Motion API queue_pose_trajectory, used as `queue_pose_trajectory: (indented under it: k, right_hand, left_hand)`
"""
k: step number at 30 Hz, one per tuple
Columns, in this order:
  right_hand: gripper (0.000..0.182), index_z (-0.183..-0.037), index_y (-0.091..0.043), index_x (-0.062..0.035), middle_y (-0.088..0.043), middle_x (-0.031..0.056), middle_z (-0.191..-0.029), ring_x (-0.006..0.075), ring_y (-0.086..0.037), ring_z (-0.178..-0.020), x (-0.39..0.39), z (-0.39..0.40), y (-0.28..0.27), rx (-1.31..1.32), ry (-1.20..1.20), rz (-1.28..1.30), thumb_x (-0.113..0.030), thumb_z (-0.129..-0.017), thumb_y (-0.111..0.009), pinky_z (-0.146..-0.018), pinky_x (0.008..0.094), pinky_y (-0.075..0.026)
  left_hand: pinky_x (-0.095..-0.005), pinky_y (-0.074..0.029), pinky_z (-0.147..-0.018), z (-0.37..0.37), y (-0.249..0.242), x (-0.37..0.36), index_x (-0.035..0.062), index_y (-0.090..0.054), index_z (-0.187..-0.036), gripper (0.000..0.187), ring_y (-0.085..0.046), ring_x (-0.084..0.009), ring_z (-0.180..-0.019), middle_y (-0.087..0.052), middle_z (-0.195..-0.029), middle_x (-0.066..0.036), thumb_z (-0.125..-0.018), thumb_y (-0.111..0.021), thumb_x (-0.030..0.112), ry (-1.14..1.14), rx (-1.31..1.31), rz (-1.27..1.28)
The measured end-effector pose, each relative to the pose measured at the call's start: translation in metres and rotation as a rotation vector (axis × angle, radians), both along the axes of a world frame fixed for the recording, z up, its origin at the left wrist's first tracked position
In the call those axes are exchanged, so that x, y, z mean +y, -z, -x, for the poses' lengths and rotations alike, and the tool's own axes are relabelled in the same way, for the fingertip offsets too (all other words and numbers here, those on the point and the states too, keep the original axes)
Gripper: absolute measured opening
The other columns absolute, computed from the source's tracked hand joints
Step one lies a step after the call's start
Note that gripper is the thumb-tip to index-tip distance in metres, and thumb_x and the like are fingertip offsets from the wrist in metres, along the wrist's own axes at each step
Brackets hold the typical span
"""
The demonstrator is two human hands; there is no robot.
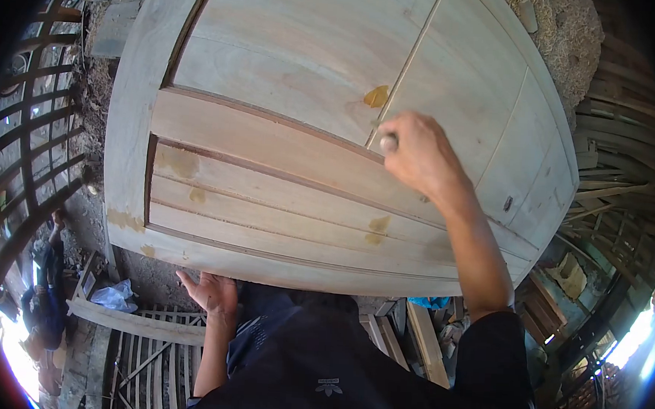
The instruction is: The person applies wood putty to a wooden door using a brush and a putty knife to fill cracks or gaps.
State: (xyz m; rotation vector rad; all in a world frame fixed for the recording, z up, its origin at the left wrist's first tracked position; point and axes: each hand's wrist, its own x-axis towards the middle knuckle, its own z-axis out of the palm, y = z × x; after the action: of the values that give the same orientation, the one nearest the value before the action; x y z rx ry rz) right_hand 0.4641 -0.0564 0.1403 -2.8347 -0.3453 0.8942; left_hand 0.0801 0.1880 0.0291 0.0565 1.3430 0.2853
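A large pale wooden door panel (294, 142) with grooves and recessed sections lies before me, marked by several yellowish-brown patches. My right hand (421, 152) is over its middle, fingers wrapped round a small tool (389, 141) with a rounded end, close to the lower end of a long groove. Most of the tool is hidden by the fingers. Just above the hand, a yellow-brown patch (376, 96) shows on the wood. My left hand (213, 291) is at the panel's near edge, palm up with its fingers apart, holding nothing.
Wood shavings (570, 39) are heaped beyond the panel at the upper right. Planks (428, 342) and a blue bag (428, 302) are below its near edge. A clear plastic bag (115, 295) lies at the lower left, near another person (46, 300).
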Motion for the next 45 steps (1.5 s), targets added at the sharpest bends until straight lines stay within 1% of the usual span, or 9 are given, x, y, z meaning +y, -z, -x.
queue_pose_trajectory:
  k: [5, 10, 14, 18, 23, 29, 37, 39, 45]
  right_hand:
    - [0.016, -0.095, -0.070, 0.0077, -0.068, 0.0287, -0.103, 0.0422, -0.067, -0.100, 0.007, -0.006, 0.030, -0.262, 0.021, -0.118, -0.002, -0.084, -0.064, -0.094, 0.0476, -0.053]
    - [0.026, -0.110, -0.071, 0.0041, -0.070, 0.0220, -0.104, 0.0409, -0.067, -0.097, -0.016, 0.013, 0.007, 0.098, -0.108, -0.070, -0.005, -0.086, -0.067, -0.090, 0.0459, -0.054]
    - [0.027, -0.117, -0.069, 0.0016, -0.067, 0.0112, -0.121, 0.0333, -0.069, -0.100, -0.052, -0.005, 0.012, -0.224, -0.260, -0.199, 0.001, -0.090, -0.065, -0.087, 0.0414, -0.057]
    - [0.030, -0.119, -0.069, 0.0016, -0.068, 0.0126, -0.121, 0.0341, -0.070, -0.098, -0.061, 0.004, 0.046, -0.362, -0.337, -0.335, 0.002, -0.089, -0.067, -0.084, 0.0403, -0.057]
    - [0.020, -0.107, -0.071, 0.0041, -0.069, 0.0173, -0.113, 0.0367, -0.068, -0.101, -0.032, -0.005, 0.000, -0.105, -0.166, -0.130, -0.001, -0.089, -0.067, -0.089, 0.0449, -0.056]
    - [0.018, -0.101, -0.072, 0.0047, -0.068, 0.0245, -0.111, 0.0398, -0.068, -0.098, 0.005, 0.009, 0.033, -0.253, 0.005, -0.034, -0.003, -0.086, -0.067, -0.089, 0.0469, -0.054]
    - [0.013, -0.079, -0.067, 0.0064, -0.067, 0.0303, -0.081, 0.0458, -0.069, -0.084, 0.018, -0.018, 0.015, -0.144, 0.217, -0.125, -0.004, -0.085, -0.061, -0.082, 0.0490, -0.055]
    - [0.024, -0.107, -0.073, 0.0023, -0.072, 0.0257, -0.099, 0.0378, -0.070, -0.098, 0.029, -0.005, 0.008, 0.163, -0.014, 0.178, -0.010, -0.086, -0.068, -0.088, 0.0428, -0.054]
    - [0.026, -0.117, -0.070, 0.0023, -0.069, 0.0150, -0.119, 0.0363, -0.069, -0.102, -0.030, -0.006, 0.020, -0.104, -0.194, -0.296, -0.002, -0.091, -0.066, -0.088, 0.0410, -0.055]
  left_hand:
    - [-0.0496, -0.030, -0.119, -0.004, -0.001, -0.001, -0.0012, -0.053, -0.142, 0.093, -0.049, -0.0333, -0.136, -0.058, -0.145, -0.016, -0.093, -0.045, 0.077, -0.015, 0.004, 0.033]
    - [-0.0499, -0.031, -0.120, -0.002, -0.001, 0.006, -0.0017, -0.053, -0.142, 0.093, -0.048, -0.0340, -0.137, -0.058, -0.145, -0.016, -0.094, -0.044, 0.077, -0.031, 0.026, 0.055]
    - [-0.0492, -0.033, -0.119, 0.010, -0.001, 0.010, -0.0030, -0.053, -0.142, 0.094, -0.049, -0.0343, -0.137, -0.058, -0.145, -0.018, -0.094, -0.044, 0.077, 0.006, -0.059, 0.033]
    - [-0.0493, -0.035, -0.118, 0.007, 0.004, 0.010, -0.0037, -0.052, -0.142, 0.092, -0.050, -0.0341, -0.136, -0.058, -0.145, -0.019, -0.095, -0.045, 0.075, -0.061, 0.006, 0.069]
    - [-0.0495, -0.034, -0.119, 0.001, 0.003, 0.008, -0.0031, -0.053, -0.141, 0.090, -0.051, -0.0335, -0.136, -0.058, -0.145, -0.017, -0.095, -0.048, 0.073, -0.066, -0.009, 0.048]
    - [-0.0492, -0.031, -0.121, -0.007, 0.004, 0.002, -0.0028, -0.053, -0.142, 0.088, -0.047, -0.0328, -0.139, -0.056, -0.147, -0.016, -0.095, -0.051, 0.072, -0.044, 0.010, 0.054]
    - [-0.0499, -0.028, -0.122, -0.010, 0.001, 0.002, -0.0032, -0.049, -0.145, 0.091, -0.044, -0.0345, -0.141, -0.053, -0.150, -0.016, -0.095, -0.051, 0.072, -0.071, 0.012, 0.053]
    - [-0.0500, -0.029, -0.122, -0.015, -0.001, 0.002, -0.0033, -0.048, -0.146, 0.091, -0.044, -0.0336, -0.142, -0.052, -0.151, -0.015, -0.095, -0.051, 0.072, -0.056, 0.008, 0.070]
    - [-0.0494, -0.029, -0.122, -0.004, 0.005, 0.009, -0.0032, -0.049, -0.145, 0.089, -0.044, -0.0333, -0.141, -0.052, -0.151, -0.015, -0.095, -0.051, 0.070, -0.053, -0.048, 0.053]
